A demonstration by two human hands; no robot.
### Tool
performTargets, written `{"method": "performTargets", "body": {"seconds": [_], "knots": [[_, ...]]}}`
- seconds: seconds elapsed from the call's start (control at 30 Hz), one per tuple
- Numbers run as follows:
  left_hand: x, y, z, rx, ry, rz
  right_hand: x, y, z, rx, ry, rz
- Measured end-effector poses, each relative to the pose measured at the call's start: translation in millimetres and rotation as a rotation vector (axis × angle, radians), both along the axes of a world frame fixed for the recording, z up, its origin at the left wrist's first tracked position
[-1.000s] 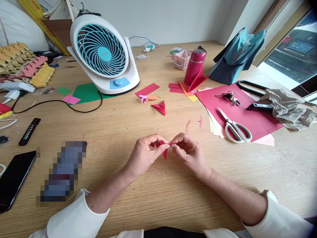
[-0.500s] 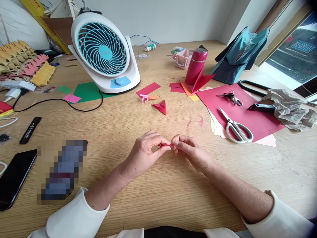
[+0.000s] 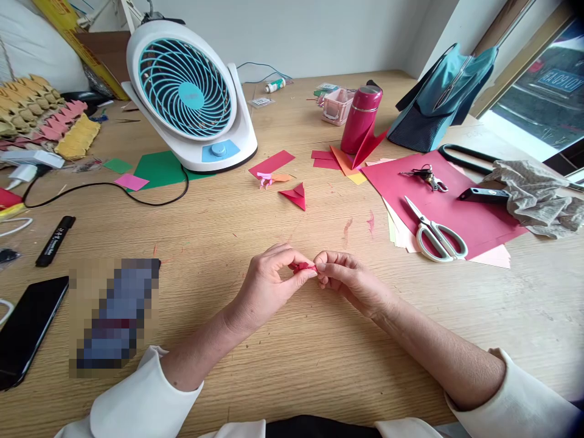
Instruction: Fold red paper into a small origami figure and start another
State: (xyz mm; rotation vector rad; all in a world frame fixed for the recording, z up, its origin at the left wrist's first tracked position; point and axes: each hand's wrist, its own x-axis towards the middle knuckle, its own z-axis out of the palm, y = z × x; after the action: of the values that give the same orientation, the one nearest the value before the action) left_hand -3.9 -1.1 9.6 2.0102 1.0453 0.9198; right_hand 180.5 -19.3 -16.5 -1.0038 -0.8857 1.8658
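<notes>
With fingertips closed, my left hand [image 3: 267, 283] and right hand [image 3: 353, 280] pinch red paper [image 3: 305, 266] toward the near edge of the tabletop [image 3: 292, 377], its hanging tip now hidden, seemingly mid-fold.

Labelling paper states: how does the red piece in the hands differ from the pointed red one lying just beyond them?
The held red piece is pinched by left hand and right hand; the loose red piece lies on the table. The held red piece is partly covered; the loose red piece shows its pointed outline. Both are red.

Paper piece [image 3: 305, 266] between left hand [image 3: 267, 280] and right hand [image 3: 356, 281]; fan [image 3: 191, 95] behind, left; scissors [image 3: 430, 227], keys [image 3: 427, 175] on sheet [image 3: 481, 228], right.
</notes>
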Motion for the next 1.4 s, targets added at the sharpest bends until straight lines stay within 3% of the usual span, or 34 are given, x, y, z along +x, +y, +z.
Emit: {"method": "performTargets", "body": {"seconds": [0.3,0.63,0.8,1.03,1.4], "knots": [[0,-1,1.6,-0.155,0.016,0.053,4,4,-0.5,-0.044,0.026,0.037],[-2,5,0.8,0.05,-0.013,-0.065,9,7,-5.0,-0.034,0.023,0.069],[-1,5,2.3,0.077,0.014,-0.086,14,12,-5.8,0.027,-0.062,0.11],[-1,5,2.1,-0.043,-0.03,-0.092,14,14,1.0,0.089,-0.151,0.147],[-1,5,0.3,-0.209,-0.008,-0.053,14,14,-2.4,0.153,-0.225,0.158]]}}
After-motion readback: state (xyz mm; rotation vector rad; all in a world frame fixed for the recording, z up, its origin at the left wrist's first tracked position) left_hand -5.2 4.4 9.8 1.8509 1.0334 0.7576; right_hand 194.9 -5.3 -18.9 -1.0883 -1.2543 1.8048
